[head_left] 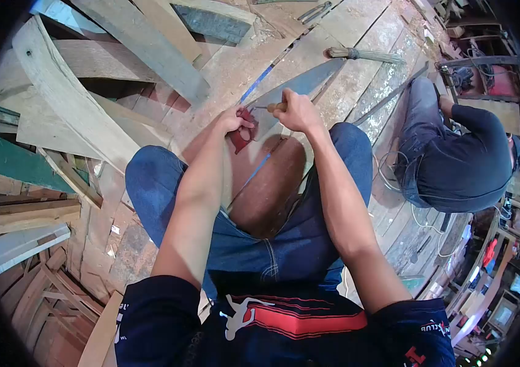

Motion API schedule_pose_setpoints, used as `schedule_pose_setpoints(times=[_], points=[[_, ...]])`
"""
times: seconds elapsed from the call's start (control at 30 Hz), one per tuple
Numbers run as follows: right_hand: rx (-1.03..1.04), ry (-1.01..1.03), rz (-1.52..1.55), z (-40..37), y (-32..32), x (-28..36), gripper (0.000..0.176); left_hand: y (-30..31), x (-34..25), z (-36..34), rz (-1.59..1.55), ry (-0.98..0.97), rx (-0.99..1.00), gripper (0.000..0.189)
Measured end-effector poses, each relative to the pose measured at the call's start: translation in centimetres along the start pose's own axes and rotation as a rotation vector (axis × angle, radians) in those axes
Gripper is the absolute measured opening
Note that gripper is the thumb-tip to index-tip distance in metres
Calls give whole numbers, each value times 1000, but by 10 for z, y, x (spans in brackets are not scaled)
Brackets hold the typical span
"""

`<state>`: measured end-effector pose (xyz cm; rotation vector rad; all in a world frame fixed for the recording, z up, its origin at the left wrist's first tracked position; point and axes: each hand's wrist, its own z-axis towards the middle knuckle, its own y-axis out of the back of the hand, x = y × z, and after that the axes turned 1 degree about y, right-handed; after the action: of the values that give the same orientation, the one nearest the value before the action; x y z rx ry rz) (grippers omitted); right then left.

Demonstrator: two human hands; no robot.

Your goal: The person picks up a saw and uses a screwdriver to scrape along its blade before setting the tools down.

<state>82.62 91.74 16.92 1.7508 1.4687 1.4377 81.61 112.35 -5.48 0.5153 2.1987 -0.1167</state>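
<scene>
My left hand (233,120) is closed around the dark red handle (240,143) of a hand saw. The saw's wide grey blade (309,79) points away to the upper right, low over the floorboards. In my right hand (300,112) is a screwdriver (278,107) with a wooden handle. Its thin metal shaft points left at the joint between saw handle and blade, close to my left fingers. Whether the tip touches a screw is too small to tell.
A straw brush (364,55) lies beyond the saw's tip. Planks and curved timbers (76,98) are piled on the left. Another person (456,153) sits at the right, near a cable (385,168) and a long strip (391,95). Cluttered shelves (492,287) line the far right.
</scene>
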Motion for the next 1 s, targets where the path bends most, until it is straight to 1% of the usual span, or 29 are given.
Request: schedule_pose_setpoints(times=[0.03,0.13,0.23,0.33,0.43,0.53,0.63,0.73,0.83,0.9,1.0], points=[[-13,2,1,-1,3,0,43,-1,2,3,31,-12,-27,66],[-7,-38,12,3,0,-1,44,-2,6,2,-122,-57,7,76],[13,-73,19,6,-5,-1,44,-1,12,7,-107,-64,21,83],[27,-101,10,9,-9,-1,45,-2,11,6,-93,-85,7,85],[35,-110,16,9,-8,1,47,0,3,-1,-129,-38,47,87],[43,-118,22,8,-8,2,48,0,2,-2,-131,-78,57,87],[33,-129,25,11,-10,-2,48,1,0,-4,-250,-22,100,85],[22,-122,36,10,-9,0,48,2,-2,-4,-160,1,97,84],[27,-120,27,10,-9,1,49,0,1,-2,-172,-36,85,81],[23,-121,11,10,-12,-1,50,0,2,-1,-156,-22,90,80],[-34,-93,42,10,-16,-4,55,0,1,-3,-171,-22,75,78]])
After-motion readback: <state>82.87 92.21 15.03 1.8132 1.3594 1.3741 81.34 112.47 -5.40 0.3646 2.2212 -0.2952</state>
